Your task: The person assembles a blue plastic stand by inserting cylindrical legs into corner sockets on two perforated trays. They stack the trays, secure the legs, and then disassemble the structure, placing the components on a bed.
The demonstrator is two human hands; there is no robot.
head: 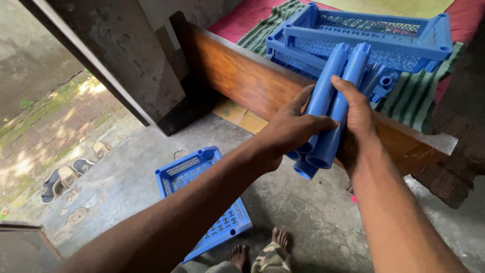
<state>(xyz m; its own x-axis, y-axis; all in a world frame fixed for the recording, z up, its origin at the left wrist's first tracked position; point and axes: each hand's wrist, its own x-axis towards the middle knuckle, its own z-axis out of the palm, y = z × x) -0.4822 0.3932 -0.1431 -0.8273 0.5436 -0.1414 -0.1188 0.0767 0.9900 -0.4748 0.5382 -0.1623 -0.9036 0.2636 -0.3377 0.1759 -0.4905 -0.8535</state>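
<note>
A bundle of blue plastic tubes [331, 108] is gripped between both hands above the floor, just near of a wooden bed frame [242, 76]; at least three open tube ends can be counted at the near end of the bundle, though the exact number is hidden by the fingers. The left hand [290, 129] is closed around the left side of the bundle, and the right hand [358, 119] is wrapped around its right side with the thumb laid along the top. On the bed, far and to the right, two blue perforated plastic trays [374, 38] are stacked on a green striped cloth [414, 93] over a red sheet [247, 15]; their near edge is partly covered by the tubes. A third blue tray [189, 174] lies on the concrete floor [313, 207] to the left, crossed and partly hidden by the left forearm. Flattened cardboard [237, 114] is tucked under the bed frame. Two bare feet [262, 247] are seen at the near edge. Three sandals [70, 172] are counted on the floor by the doorway at far left, a fourth cannot be made out.
</note>
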